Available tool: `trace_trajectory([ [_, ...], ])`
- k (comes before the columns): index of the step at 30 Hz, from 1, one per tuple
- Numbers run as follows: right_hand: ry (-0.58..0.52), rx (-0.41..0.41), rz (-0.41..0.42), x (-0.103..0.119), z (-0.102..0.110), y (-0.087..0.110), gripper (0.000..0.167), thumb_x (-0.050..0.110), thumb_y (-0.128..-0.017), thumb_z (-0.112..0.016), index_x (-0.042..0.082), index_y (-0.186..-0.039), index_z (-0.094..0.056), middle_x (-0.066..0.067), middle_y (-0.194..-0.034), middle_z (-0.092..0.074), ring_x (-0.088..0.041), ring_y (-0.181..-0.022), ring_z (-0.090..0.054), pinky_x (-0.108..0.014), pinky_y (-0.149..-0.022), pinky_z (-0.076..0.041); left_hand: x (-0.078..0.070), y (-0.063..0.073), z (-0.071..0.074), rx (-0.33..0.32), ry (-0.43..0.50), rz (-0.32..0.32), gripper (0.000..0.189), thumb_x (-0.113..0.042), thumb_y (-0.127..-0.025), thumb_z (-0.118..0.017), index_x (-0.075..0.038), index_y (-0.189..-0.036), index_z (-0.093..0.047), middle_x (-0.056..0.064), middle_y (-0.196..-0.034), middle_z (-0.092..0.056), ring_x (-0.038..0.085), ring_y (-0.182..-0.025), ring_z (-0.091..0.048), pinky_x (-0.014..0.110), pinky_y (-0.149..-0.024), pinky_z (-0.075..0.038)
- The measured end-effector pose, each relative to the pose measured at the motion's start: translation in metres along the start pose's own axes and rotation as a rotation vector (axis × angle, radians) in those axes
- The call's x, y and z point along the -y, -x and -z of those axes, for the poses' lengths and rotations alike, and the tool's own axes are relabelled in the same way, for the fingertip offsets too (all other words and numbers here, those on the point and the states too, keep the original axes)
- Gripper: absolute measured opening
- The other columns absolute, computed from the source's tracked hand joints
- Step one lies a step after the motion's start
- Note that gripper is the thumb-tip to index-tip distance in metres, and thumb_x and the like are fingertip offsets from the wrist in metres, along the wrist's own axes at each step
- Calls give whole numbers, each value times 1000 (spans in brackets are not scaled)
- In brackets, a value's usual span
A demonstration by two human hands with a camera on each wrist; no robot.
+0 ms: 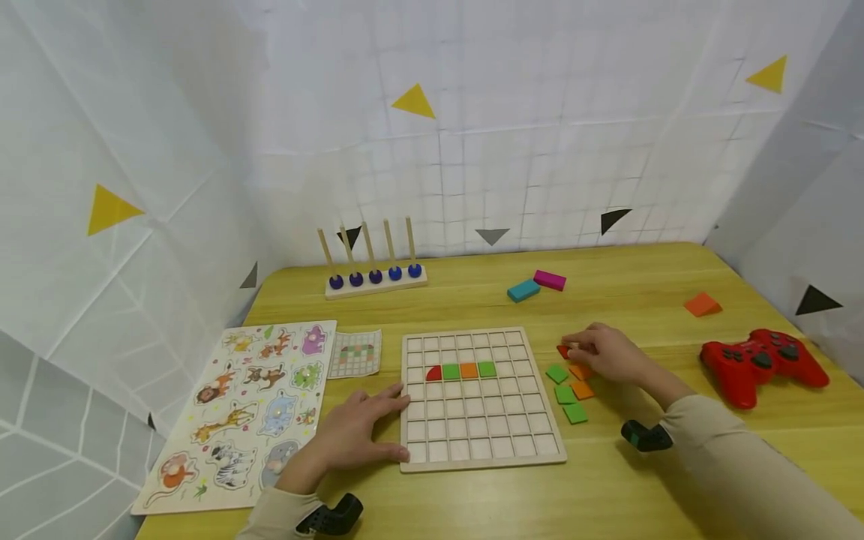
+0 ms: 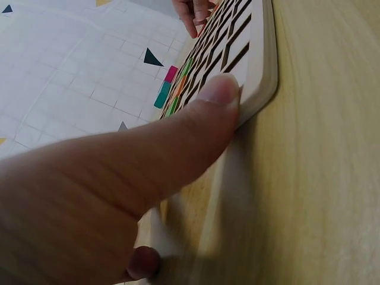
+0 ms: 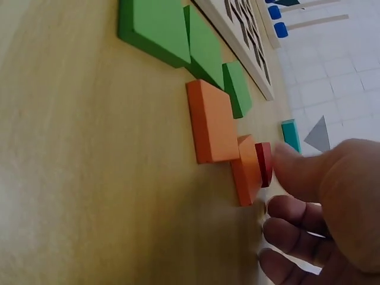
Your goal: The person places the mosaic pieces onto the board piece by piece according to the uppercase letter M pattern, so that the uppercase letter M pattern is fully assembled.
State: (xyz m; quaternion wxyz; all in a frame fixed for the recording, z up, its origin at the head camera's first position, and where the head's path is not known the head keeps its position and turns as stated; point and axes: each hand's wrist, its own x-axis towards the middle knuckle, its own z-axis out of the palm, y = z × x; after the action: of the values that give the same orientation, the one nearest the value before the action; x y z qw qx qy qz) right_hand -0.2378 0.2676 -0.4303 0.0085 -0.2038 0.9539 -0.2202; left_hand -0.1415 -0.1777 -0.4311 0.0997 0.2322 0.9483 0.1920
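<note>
A wooden grid board [image 1: 472, 429] lies flat, its one partly filled row holding a red quarter-circle tile [image 1: 434, 373], a green tile [image 1: 451, 372], an orange tile [image 1: 469, 370] and another green tile [image 1: 487, 369]. At the board's left side, my left hand [image 1: 358, 427] rests with fingers spread; its thumb touches the near corner in the left wrist view. Beyond the board's right edge, my right hand [image 1: 610, 354] pinches another red tile [image 3: 264, 164] at the table surface, the index fingertip hidden in the right wrist view. Loose orange tiles [image 3: 215, 127] and green tiles [image 3: 155, 29] lie beside it.
Left of the board lie a printed pattern card [image 1: 355, 354] and an animal puzzle board [image 1: 236, 375]. A peg stand with blue beads [image 1: 378, 280] is at the back. Teal [image 1: 523, 290] and magenta blocks [image 1: 550, 280], an orange piece [image 1: 703, 304] and a red game controller [image 1: 763, 366] lie farther off.
</note>
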Motion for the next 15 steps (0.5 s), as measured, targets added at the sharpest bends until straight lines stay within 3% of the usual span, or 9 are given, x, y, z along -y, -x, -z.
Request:
trace_trajectory([
  [4, -25, 20, 30, -2, 0, 0, 32, 17, -91, -70, 4, -120, -70, -7, -89, -61, -13, -74, -46, -27, -64, -39, 0, 0, 1, -3, 0, 0, 80, -67, -76, -70, -30, -144, -52, -5, -158, -39, 15, -96, -45, 25, -65, -33],
  [15, -11, -69, 18, 0, -7, 0, 24, 20, -89, -72, 3, -105, -74, -7, -89, -63, -14, -75, -50, -29, -66, -41, 0, 0, 0, 1, 3, -12, 79, -67, -77, -70, -28, -144, -52, -4, -158, -39, 15, -95, -45, 25, -66, -33],
])
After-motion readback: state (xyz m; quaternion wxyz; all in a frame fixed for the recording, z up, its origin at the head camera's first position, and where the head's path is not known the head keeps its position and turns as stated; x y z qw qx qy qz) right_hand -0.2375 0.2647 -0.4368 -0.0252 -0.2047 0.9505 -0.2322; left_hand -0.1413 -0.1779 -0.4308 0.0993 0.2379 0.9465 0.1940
